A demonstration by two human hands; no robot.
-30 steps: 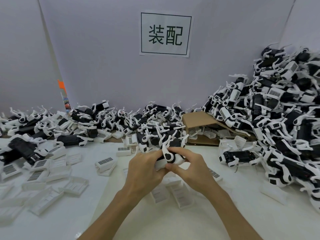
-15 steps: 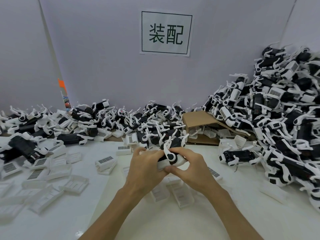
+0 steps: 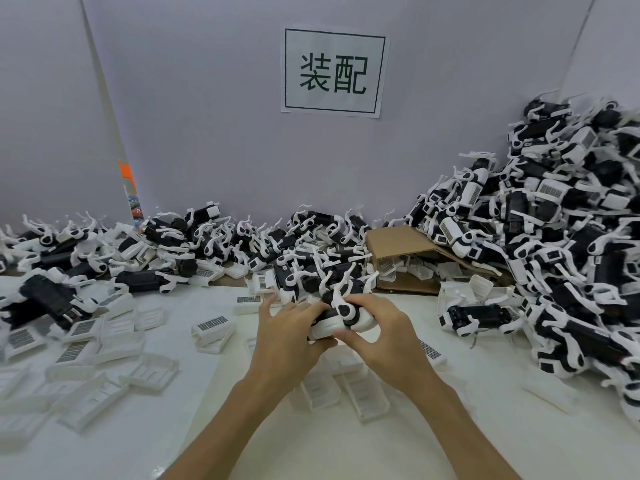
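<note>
Unit [image 3: 346, 322] was centre-scene, held just over the worktop [image 3: 242, 431]. Left hand [image 3: 287, 332] gripped its left end, fingers part-splayed; right hand [image 3: 384, 329] pinched the right end. Advice: brace left, squeeze evenly so it seats square, avoid the thin arm [image 3: 336, 295].

A white table [image 3: 346, 452] against a pale grey wall [image 3: 207, 133].
The wall is plain and softly lit. A paper sign [image 3: 334, 72] with two dark characters hangs on it. A thin seam [image 3: 108, 105] runs down the left side, maybe where two panels meet. The table top is smooth.
</note>
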